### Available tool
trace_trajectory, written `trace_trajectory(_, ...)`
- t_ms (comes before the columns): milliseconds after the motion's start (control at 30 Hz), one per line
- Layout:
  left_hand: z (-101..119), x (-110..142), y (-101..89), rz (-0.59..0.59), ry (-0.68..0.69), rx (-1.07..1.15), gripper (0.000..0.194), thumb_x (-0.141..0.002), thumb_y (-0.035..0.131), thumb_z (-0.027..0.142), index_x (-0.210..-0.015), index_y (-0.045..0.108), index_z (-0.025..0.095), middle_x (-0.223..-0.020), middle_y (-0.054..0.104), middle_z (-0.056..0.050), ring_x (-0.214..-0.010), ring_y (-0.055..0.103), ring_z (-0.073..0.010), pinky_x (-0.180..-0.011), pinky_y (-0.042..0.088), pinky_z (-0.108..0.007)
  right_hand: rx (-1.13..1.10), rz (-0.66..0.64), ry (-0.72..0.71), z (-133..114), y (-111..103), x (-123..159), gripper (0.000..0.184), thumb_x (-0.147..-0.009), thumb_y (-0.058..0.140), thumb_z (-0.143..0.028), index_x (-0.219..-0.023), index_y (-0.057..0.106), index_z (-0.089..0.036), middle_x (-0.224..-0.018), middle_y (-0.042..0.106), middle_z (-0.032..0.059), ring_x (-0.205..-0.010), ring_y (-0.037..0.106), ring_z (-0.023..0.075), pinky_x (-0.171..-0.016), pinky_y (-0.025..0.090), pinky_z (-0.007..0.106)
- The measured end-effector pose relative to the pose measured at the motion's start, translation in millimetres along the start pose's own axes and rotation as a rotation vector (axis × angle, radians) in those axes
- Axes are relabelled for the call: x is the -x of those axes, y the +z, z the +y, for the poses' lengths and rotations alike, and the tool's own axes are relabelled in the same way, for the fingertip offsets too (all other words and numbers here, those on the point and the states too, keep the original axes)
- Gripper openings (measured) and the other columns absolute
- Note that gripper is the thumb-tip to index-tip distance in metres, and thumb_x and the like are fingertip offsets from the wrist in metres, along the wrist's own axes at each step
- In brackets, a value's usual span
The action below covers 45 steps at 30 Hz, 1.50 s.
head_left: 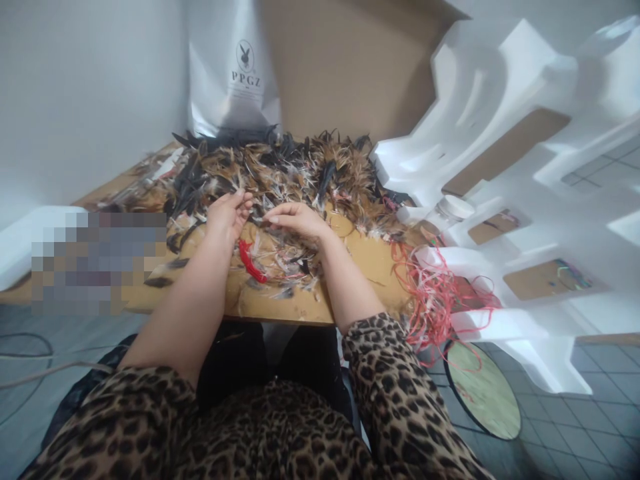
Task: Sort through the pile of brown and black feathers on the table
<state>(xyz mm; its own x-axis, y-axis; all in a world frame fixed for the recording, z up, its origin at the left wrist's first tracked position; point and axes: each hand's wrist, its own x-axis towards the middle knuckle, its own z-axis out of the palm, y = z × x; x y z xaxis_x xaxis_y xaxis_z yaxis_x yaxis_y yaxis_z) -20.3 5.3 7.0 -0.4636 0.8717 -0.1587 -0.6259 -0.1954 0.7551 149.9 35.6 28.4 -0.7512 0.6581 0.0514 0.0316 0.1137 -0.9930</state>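
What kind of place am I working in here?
Probably a small craft workshop, or a corner set up as one: there's a heap of brown and black feathers across the worktable, a tangle of red strings at its right edge, and white foam packing beside it.

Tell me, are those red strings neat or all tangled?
Tangled: the red strings cross and loop over each other in a loose heap, some straying over the white foam.

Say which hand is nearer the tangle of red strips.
The right hand: it is between the tangle of red strips and the left hand, which is farther off.
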Motion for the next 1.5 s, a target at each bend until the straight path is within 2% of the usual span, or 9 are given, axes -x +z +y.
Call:
trace_trajectory(233,-2,-1,-0.2,-0.044,0.002,-0.020,0.006,-0.074,0.062,0.013,-0.070,0.057,0.012,-0.066,0.064,-0.002,-0.048,0.056,-0.0045,-0.039,0.037,-0.011,0.567,0.395,0.026,24,-17,-10,0.020,-0.067,0.060,-0.029,-0.072,0.067,-0.011,-0.062,0.060,-0.0007,-0.056,0.048,0.0072,-0.059,0.038,0.021)
trace_trajectory(500,-6,4,3.3,-0.112,-0.054,-0.064,0.009,-0.071,0.065,0.015,-0.072,0.058,0.011,-0.067,0.065,-0.004,-0.048,0.056,-0.0049,-0.040,0.037,-0.011,0.893,0.309,0.057,22,-11,-7,0.016,-0.066,0.060,-0.029,-0.072,0.066,-0.017,-0.067,0.063,-0.0001,-0.061,0.051,0.0104,-0.062,0.038,0.023)
trace_trajectory(600,-6,4,3.1,-0.124,-0.056,-0.073,0.007,-0.072,0.064,0.014,-0.072,0.058,0.011,-0.067,0.065,-0.004,-0.048,0.056,-0.0049,-0.039,0.037,-0.011,0.993,0.394,0.123,20,-15,-6,0.015,-0.070,0.054,-0.026,-0.067,0.065,-0.017,-0.066,0.062,0.0021,-0.063,0.052,0.0127,-0.064,0.038,0.025)
trace_trajectory(700,-6,3,2.5,-0.128,-0.036,-0.071,0.005,-0.073,0.063,0.013,-0.073,0.058,0.011,-0.068,0.065,-0.004,-0.048,0.056,-0.0046,-0.039,0.037,-0.011,1.006,0.514,0.027,20,-16,-6,0.017,-0.073,0.051,-0.024,-0.078,0.066,-0.018,-0.080,0.063,0.0041,-0.074,0.054,0.0147,-0.072,0.041,0.027)
trace_trajectory(800,-6,3,2.4,-0.116,-0.039,-0.078,0.005,-0.073,0.063,0.013,-0.072,0.058,0.012,-0.067,0.065,-0.004,-0.048,0.056,-0.0044,-0.039,0.036,-0.011,1.005,0.455,-0.107,23,-7,-8,0.025,-0.072,0.055,-0.023,-0.095,0.065,-0.020,-0.097,0.061,0.0045,-0.089,0.054,0.0161,-0.083,0.040,0.028)
trace_trajectory(933,-7,2,2.6,-0.108,-0.049,-0.088,0.007,-0.072,0.064,0.013,-0.072,0.057,0.012,-0.068,0.065,-0.004,-0.047,0.056,-0.0046,-0.038,0.036,-0.011,1.074,0.408,-0.076,28,3,-11,0.022,-0.072,0.056,-0.021,-0.092,0.066,-0.022,-0.101,0.060,0.0053,-0.102,0.049,0.0207,-0.091,0.035,0.036)
trace_trajectory(1033,-8,2,2.6,-0.092,-0.035,-0.117,0.007,-0.072,0.064,0.013,-0.071,0.057,0.012,-0.069,0.066,-0.005,-0.047,0.057,-0.0050,-0.039,0.037,-0.011,0.918,0.440,-0.081,30,-4,-13,0.013,-0.074,0.054,-0.022,-0.079,0.066,-0.018,-0.091,0.062,0.0045,-0.094,0.052,0.0179,-0.089,0.037,0.034)
trace_trajectory(1267,-12,3,1.9,-0.119,0.022,-0.162,0.007,-0.069,0.066,0.015,-0.071,0.059,0.012,-0.079,0.068,-0.007,-0.054,0.061,-0.0072,-0.041,0.040,-0.012,0.030,0.334,-0.123,28,-29,-13,0.019,-0.069,0.063,-0.031,-0.075,0.058,-0.014,-0.067,0.063,-0.0004,-0.061,0.057,0.0091,-0.065,0.045,0.023)
trace_trajectory(1500,-8,12,5.5,-0.232,0.053,-0.146,0.010,-0.066,0.067,0.014,-0.067,0.058,0.012,-0.094,0.069,-0.010,-0.063,0.063,-0.0088,-0.048,0.043,-0.013,-0.113,0.121,-0.068,16,-29,-2,0.031,-0.060,0.073,-0.037,-0.074,0.058,-0.013,-0.062,0.062,-0.0011,-0.057,0.056,0.0070,-0.061,0.045,0.021)
